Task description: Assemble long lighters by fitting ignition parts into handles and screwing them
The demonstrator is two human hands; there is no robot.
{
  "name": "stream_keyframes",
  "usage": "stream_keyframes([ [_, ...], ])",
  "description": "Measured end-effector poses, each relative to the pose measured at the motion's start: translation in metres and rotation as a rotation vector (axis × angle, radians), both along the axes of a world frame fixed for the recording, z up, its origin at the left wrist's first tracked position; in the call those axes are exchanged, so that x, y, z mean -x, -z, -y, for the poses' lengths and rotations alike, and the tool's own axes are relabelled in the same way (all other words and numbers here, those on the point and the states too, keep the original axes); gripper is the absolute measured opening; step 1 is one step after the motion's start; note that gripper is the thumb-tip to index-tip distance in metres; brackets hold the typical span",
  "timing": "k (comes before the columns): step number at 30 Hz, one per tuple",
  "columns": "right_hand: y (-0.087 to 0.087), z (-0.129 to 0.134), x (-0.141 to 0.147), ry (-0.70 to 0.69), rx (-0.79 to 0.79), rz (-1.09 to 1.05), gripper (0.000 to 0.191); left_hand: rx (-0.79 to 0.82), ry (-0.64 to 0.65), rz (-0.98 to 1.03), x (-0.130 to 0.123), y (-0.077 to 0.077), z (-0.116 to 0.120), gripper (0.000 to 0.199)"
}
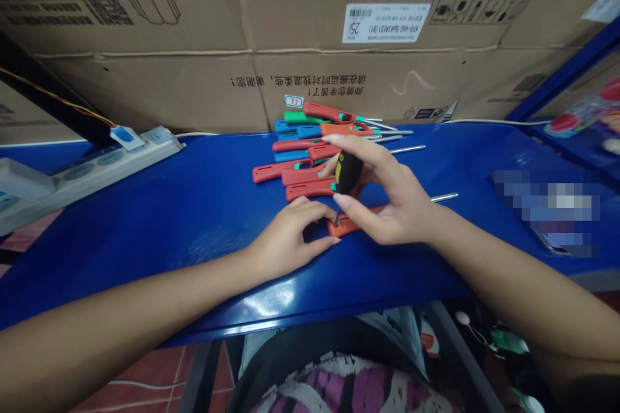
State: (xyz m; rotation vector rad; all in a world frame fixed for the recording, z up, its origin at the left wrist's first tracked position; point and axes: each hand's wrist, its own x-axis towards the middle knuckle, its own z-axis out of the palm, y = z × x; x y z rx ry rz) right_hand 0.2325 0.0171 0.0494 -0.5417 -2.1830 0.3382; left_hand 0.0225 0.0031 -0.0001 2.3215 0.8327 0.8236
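Note:
An orange long-nosed lighter (349, 224) lies on the blue table, with its metal nozzle pointing right. My left hand (290, 232) is closed at the lighter's handle end, thumb and forefinger on either side of it. Over the same lighter, my right hand (394, 197) grips a screwdriver (347, 174) by its black and yellow handle. The screwdriver stands nearly upright, its tip down at the handle end between the left fingers; the exact contact is too small to tell. Just beyond, a pile of red, orange, blue and green lighters (310, 190) is partly covered by my right hand.
A power strip (92, 171) with plugs sits at the left on the blue table (208, 206). Large cardboard boxes (194, 84) form a wall behind. A small numbered label (293, 101) stands by the pile. At the right lies a pixelated flat object (547, 210).

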Motion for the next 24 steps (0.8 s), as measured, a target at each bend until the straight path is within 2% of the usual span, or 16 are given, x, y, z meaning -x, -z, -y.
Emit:
stream_keyframes([
  [3, -0.002, -0.001, -0.001, -0.02, 0.101, -0.005, 0.066, 0.028, 0.009, -0.007, 0.0, 0.0, 0.0, 0.018],
  [9, 0.005, -0.008, -0.004, 0.086, -0.124, -0.079, 0.073, 0.015, 0.028, -0.002, 0.0, 0.001, -0.001, 0.02],
  [14, -0.001, -0.005, -0.002, 0.045, 0.049, -0.044, 0.057, 0.036, 0.025, -0.007, 0.0, -0.001, -0.001, 0.019],
  [20, 0.0, -0.006, -0.004, 0.205, -0.208, -0.1, 0.058, 0.022, 0.019, -0.011, 0.0, 0.0, 0.0, 0.022],
  [24, -0.006, -0.004, -0.005, 0.189, -0.04, -0.047, 0.047, 0.021, 0.001, -0.035, 0.0, 0.0, 0.0, 0.025],
])
